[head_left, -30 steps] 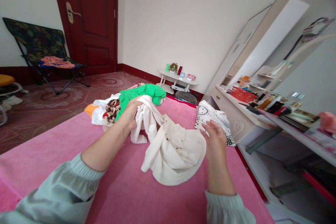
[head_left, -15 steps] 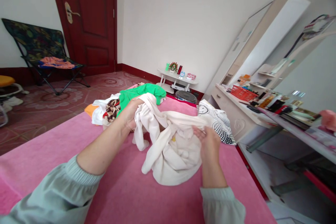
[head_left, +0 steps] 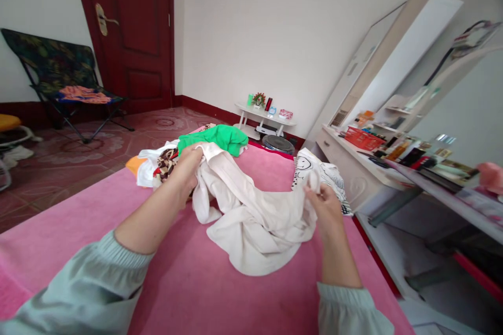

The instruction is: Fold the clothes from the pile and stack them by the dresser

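Observation:
A cream-white garment (head_left: 255, 220) hangs between my two hands, its lower part bunched on the pink bed cover (head_left: 188, 293). Its exact kind is hard to tell from the folds. My left hand (head_left: 190, 167) is closed on one end, close to the green cloth (head_left: 220, 137). At the other end, my right hand (head_left: 324, 201) pinches the fabric between thumb and fingers. Just behind the right hand lies a white garment with black drawings and dots (head_left: 322, 170). A brown patterned cloth (head_left: 167, 164) shows beside my left wrist.
Beyond the left hand, white (head_left: 147, 169) and orange clothes (head_left: 134, 166) lie at the bed's edge. To the right stands a dressing table (head_left: 346, 154) with a red basket (head_left: 363, 138) and bottles. A folding chair (head_left: 58, 73) and a low white shelf (head_left: 265, 113) are farther off.
My right hand has moved right and slightly toward me, drawing the garment's upper edge wider. The cloth between the hands now hangs more spread out. My left hand has shifted slightly left.

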The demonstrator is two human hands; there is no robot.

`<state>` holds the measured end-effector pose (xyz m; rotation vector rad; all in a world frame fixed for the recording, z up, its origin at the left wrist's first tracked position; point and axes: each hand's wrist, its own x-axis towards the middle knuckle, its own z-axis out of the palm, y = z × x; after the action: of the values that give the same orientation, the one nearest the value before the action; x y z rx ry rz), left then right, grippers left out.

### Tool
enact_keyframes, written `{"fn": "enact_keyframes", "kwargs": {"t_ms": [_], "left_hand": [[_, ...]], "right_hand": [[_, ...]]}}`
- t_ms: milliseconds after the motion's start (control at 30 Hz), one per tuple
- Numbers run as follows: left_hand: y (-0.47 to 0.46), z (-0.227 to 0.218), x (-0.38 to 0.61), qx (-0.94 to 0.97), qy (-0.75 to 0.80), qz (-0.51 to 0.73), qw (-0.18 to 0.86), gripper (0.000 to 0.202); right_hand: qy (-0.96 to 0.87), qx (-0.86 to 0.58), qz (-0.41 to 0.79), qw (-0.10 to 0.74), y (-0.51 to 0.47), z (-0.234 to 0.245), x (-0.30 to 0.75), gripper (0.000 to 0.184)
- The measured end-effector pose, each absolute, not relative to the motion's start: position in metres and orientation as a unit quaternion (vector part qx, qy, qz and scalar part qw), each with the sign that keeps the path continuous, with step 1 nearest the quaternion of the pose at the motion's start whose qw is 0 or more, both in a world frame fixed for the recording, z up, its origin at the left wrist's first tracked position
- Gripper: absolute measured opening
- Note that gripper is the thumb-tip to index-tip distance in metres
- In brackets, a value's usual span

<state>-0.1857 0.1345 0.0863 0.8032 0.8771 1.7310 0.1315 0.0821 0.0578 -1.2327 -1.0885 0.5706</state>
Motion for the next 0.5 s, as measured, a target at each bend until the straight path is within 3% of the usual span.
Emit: {"fn": "enact_keyframes", "kwargs": {"t_ms": [67, 167, 200, 300, 333, 400, 500], "left_hand": [[0.135, 0.086, -0.186, 0.329, 0.365, 0.716, 0.496, 0.013], [0.135, 0.086, -0.186, 0.330, 0.371, 0.719, 0.486, 0.014], [0.135, 0.085, -0.186, 0.333, 0.374, 0.717, 0.485, 0.015], [0.136, 0.082, -0.187, 0.356, 0.396, 0.696, 0.482, 0.020], [0.136, 0.082, -0.188, 0.371, 0.411, 0.684, 0.474, 0.022], [0.136, 0.080, -0.191, 0.424, 0.452, 0.653, 0.435, 0.027], [0.132, 0.079, -0.193, 0.578, 0.491, 0.547, 0.354, 0.037]], "right_hand": [[-0.577, -0.578, 0.312, 0.485, 0.080, 0.051, 0.126, 0.063], [-0.669, -0.615, 0.259, 0.328, 0.080, 0.036, 0.121, 0.081], [-0.690, -0.620, 0.224, 0.298, 0.081, 0.031, 0.120, 0.074], [-0.715, -0.641, 0.137, 0.243, 0.085, 0.025, 0.117, 0.025], [-0.698, -0.662, 0.117, 0.247, 0.085, 0.026, 0.119, 0.016], [-0.628, -0.706, 0.075, 0.318, 0.085, 0.032, 0.125, 0.017], [-0.488, -0.690, 0.011, 0.534, 0.083, 0.044, 0.142, 0.028]]}}
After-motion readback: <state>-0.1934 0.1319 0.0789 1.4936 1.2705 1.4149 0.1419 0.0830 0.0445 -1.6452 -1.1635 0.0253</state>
